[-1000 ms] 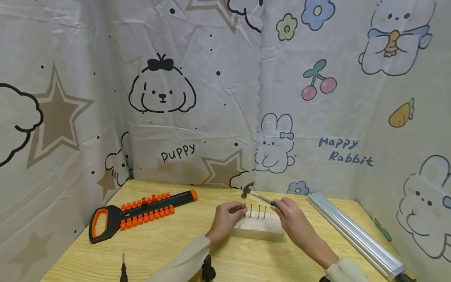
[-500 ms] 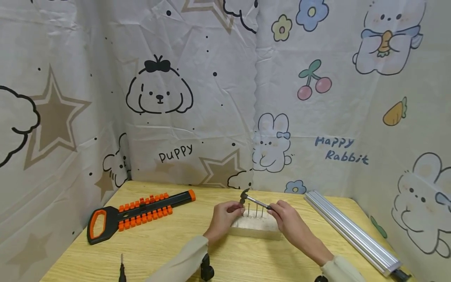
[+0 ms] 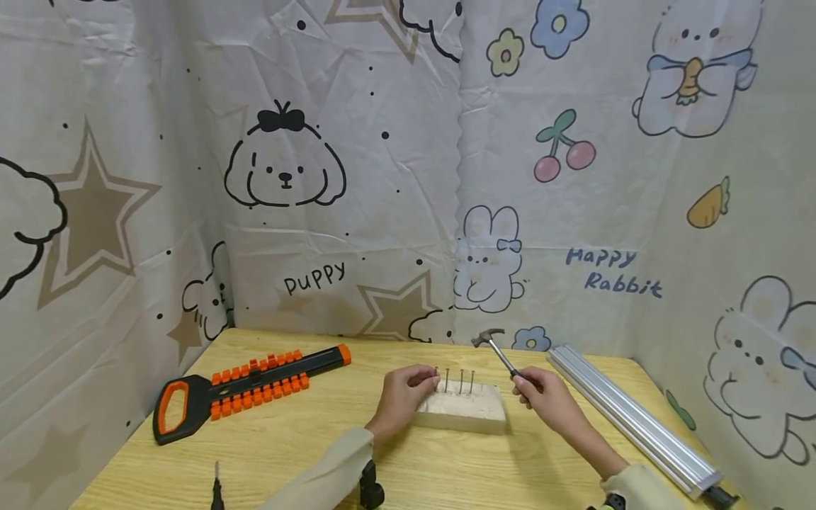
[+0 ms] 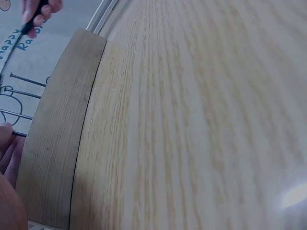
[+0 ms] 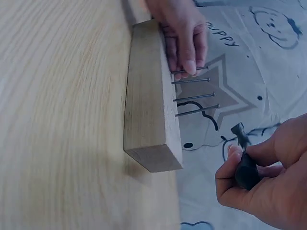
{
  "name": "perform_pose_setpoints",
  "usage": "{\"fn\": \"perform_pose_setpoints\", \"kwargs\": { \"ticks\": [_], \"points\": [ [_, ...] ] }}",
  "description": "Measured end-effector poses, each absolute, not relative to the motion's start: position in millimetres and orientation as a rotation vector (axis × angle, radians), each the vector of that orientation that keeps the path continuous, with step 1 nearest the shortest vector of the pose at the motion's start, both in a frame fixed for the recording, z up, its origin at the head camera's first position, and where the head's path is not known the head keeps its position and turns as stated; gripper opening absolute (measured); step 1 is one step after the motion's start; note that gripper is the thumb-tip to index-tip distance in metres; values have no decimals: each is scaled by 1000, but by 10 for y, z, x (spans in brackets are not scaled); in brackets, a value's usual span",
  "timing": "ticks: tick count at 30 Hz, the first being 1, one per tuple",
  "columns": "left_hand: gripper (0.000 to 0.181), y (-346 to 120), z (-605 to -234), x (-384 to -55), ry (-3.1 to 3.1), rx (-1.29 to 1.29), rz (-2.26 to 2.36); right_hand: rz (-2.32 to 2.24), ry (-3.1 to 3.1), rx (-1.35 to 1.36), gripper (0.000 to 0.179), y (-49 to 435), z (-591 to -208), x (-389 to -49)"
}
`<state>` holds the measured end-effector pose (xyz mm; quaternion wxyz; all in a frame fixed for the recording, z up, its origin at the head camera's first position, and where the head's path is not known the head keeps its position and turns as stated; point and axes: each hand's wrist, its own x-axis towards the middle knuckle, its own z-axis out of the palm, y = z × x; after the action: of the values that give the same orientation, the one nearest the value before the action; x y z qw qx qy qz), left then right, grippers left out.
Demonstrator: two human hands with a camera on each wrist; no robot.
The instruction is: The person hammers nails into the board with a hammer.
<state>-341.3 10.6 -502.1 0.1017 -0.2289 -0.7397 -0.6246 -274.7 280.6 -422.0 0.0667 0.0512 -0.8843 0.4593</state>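
Note:
At the left end of a pale wooden block [image 3: 468, 414], my left hand [image 3: 399, 398] pinches an upright nail [image 5: 202, 68] between thumb and fingers. Several more nails [image 3: 462, 382] stand in a row along the block's top, to the right of that one. My right hand [image 3: 552, 401] grips the dark handle of a small claw hammer [image 3: 501, 358] and is to the right of the block. The hammer's head is raised above the nails' height, apart from them. In the right wrist view, the fingers curl round the black grip [image 5: 247, 171].
A black rack with orange clips and an orange-lined handle [image 3: 255, 386] lies on the left of the wooden table [image 3: 357, 474]. A screwdriver [image 3: 217, 492] is at the front left. A long aluminium bar [image 3: 637, 425] lies along the right side. Printed cloth [image 3: 357, 163] encloses the table.
The hammer head came down to the nail at my left fingers, then lifted away to the right with my right hand. My left hand keeps its place at the nail.

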Motion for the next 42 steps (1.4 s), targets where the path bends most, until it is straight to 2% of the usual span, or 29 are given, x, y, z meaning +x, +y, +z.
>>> {"fn": "perform_pose_setpoints", "kwargs": {
  "ticks": [8,15,24,26,29,34,42],
  "points": [
    [21,129,-5029,-3425,-2164,-670,-1823,1853,-2595,-76,30,3107,-4373,-2798],
    [20,136,-5010,-3407,-2182,-660,-1816,1923,-2579,-217,31,3191,-4512,-2734],
    [18,64,-4973,-3411,-2174,-609,-1840,2078,-2605,-97,25,3088,-4661,-2733],
    [17,45,-4967,-3401,-2185,-603,-1833,2011,-2657,-102,21,3034,-4672,-2737],
    [15,15,-4963,-3386,-2191,-606,-1843,1671,-2837,-120,17,2942,-4668,-2727],
    [14,-16,-4960,-3412,-2172,-614,-1857,1058,-3027,-138,27,2853,-4628,-2743],
    [17,-38,-4992,-3457,-2191,-595,-1833,942,-3089,-136,32,2823,-4647,-2801]
  ]
}}
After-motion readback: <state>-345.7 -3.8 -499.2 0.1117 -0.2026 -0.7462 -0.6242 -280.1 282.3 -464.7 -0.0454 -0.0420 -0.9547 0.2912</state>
